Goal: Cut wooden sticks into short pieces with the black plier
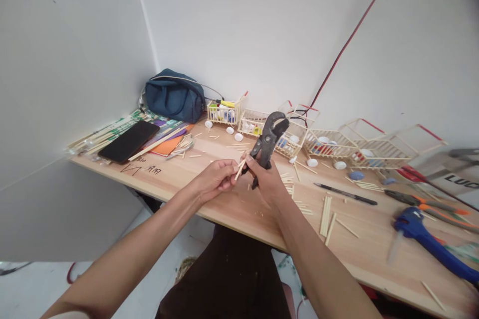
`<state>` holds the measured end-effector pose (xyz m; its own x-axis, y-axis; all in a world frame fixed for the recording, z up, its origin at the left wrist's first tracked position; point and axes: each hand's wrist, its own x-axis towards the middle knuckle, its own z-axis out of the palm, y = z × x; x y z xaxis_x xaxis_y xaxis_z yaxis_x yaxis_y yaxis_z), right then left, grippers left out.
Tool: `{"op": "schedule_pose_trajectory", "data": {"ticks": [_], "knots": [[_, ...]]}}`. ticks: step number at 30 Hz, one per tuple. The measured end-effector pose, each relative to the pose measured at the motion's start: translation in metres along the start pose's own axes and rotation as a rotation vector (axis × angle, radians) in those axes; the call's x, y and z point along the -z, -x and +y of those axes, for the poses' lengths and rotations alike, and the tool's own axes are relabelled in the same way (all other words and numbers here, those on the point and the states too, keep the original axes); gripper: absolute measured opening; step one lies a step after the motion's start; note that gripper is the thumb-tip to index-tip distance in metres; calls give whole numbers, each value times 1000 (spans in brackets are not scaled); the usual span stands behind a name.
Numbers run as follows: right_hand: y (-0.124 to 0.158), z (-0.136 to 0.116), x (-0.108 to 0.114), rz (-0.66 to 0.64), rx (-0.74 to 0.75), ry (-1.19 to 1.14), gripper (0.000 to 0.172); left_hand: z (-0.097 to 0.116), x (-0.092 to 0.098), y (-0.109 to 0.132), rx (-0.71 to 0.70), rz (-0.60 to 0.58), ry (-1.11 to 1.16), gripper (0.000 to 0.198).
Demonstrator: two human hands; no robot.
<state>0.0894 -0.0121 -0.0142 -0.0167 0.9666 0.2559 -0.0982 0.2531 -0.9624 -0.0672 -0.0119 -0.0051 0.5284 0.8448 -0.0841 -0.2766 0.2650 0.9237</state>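
Observation:
My right hand (266,179) is closed round the handles of black cutting pliers (269,137), whose curved jaws point up and away from me. My left hand (217,177) pinches short thin wooden sticks (240,168) by its fingertips, right beside the right hand. Both hands hover above the front part of the wooden table (232,204). More cut sticks (326,212) lie scattered on the table to the right of my hands.
Small stick-built baskets (223,111) (329,143) stand in a row along the wall. A blue bag (174,95), a black phone (129,140) and papers lie at the left. A blue glue gun (430,241), orange-handled pliers (422,202) and a black pen (346,194) lie at the right.

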Motion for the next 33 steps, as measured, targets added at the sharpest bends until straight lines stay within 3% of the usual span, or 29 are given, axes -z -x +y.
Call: {"op": "schedule_pose_trajectory", "data": {"ticks": [5,10,18,24,29,33], "knots": [[0,2,-2,118,9,143,33,0,-4,1,-25,81,46,25],[2,1,-5,142,56,242,31,0,2,0,-35,96,64,23],[9,-8,-10,34,214,280,20,1,9,0,-49,141,99,17],[16,-14,-13,37,271,410,12,-2,8,-2,-104,207,164,21],[20,-17,-13,-84,436,485,27,-9,11,-9,-170,197,232,17],[22,-18,-13,-51,453,479,24,-5,16,-10,-171,255,275,16]]}}
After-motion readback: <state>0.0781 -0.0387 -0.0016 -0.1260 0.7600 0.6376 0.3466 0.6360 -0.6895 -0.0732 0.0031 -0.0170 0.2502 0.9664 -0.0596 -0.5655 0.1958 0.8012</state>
